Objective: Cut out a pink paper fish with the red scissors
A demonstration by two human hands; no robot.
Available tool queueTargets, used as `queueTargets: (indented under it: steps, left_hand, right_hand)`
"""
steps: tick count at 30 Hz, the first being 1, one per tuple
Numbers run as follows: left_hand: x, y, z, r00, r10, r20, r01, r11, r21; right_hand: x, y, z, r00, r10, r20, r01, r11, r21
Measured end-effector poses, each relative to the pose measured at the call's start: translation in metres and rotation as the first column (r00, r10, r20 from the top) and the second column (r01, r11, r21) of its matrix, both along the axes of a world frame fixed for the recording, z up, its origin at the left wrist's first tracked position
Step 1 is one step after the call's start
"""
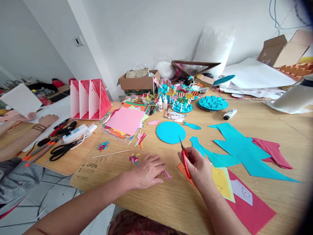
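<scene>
My right hand [199, 168] is closed around small red-handled scissors [184, 156], blades pointing up toward a blue paper circle [170, 132]. My left hand [146, 170] rests on the wooden table [171, 202], fingers curled over a small pink paper cut-out [167, 175]. Under my right wrist lie a yellow sheet [223, 181] and a red sheet [254, 209] with a white fish shape on it.
Blue paper offcuts [242, 151] and dark pink scraps [272, 150] lie to the right. A stack of coloured paper [126, 121], glue bottles [159, 104], blue paper crafts and boxes sit further back. Another person's arms [22, 133], black scissors [62, 150] and tools are at left.
</scene>
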State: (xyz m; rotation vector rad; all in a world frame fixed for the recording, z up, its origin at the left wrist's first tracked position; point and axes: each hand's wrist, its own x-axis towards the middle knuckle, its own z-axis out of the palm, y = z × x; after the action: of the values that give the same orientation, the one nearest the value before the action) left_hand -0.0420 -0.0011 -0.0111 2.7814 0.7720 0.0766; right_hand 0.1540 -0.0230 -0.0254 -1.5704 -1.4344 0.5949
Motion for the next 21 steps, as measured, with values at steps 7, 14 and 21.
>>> queueTargets:
  steps: [7,14,21]
  left_hand:
    - [0.006,-0.004,-0.003,0.999,0.049,-0.014,-0.049,0.998,0.033]
    - [-0.003,-0.010,0.005,0.959,0.280,-0.042,-0.281,0.959,-0.035]
    - [0.010,-0.015,-0.002,0.896,0.423,-0.135,-0.436,0.896,-0.087]
  right_hand:
    - [0.001,0.001,-0.002,0.999,0.009,0.033,-0.009,1.000,0.006]
    - [0.000,0.000,0.001,0.997,0.005,0.074,-0.005,1.000,0.003]
    - [-0.001,0.000,0.001,0.996,-0.004,0.093,0.002,1.000,0.017]
